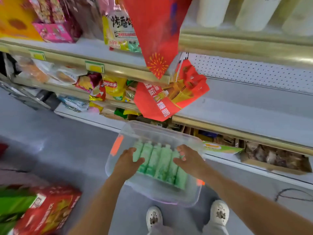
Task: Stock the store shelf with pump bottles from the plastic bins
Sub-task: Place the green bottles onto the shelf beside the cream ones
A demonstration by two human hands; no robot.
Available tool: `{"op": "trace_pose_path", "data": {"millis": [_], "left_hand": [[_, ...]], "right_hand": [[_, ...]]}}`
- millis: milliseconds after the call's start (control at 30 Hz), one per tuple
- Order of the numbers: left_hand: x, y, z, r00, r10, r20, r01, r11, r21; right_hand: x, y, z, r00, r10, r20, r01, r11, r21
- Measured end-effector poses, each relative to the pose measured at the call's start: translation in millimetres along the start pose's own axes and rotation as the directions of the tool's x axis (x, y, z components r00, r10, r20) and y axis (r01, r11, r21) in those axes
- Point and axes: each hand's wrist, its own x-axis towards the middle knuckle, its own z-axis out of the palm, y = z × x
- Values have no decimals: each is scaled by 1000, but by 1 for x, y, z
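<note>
We have both hands down in the clear plastic bin point(162, 195), which sits on the floor at our feet, just in front of the lower shelf. Inside the bin, a row of green pump bottles point(159, 161) lies side by side, their necks pointing toward the shelf. Our left hand point(127, 162) hovers over the bottles at the bin's left end, fingers loosely spread and closed on nothing; our right hand point(188, 158) is likewise open over the right end of the row, fingers curled slightly. Whether either palm is touching a bottle we cannot tell through the blur.

To do this step well, we judge it best to close each hand around one bottle's body, not its pump head, and lift straight up clear of the bin wall. The bare white shelf point(245, 114) above and to the right of the bin looks like the place to stand them. A red hanging banner point(167, 99) droops near that shelf's left end, so we should carry the bottles wide of it.
</note>
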Motion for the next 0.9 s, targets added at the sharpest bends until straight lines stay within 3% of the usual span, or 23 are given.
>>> {"op": "trace_pose_path", "data": {"millis": [133, 300, 567, 767, 900], "left_hand": [[38, -53, 18, 986, -105, 129, 109, 994, -24], [85, -89, 49, 963, -186, 195, 198, 979, -41], [144, -107, 104, 947, -290, 140, 288, 957, 31], [154, -106, 124, 927, -363, 98, 332, 912, 241], [159, -107, 130, 885, -423, 193, 402, 905, 137]], "right_hand": [[35, 12, 69, 937, 321, 140, -337, 934, 118], [63, 29, 130, 841, 516, 161, -538, 829, 152], [113, 36, 182, 771, 636, -29, -608, 749, 263], [126, 32, 198, 741, 657, -139, -653, 753, 76], [123, 44, 188, 712, 678, -184, -688, 726, 10]]}}
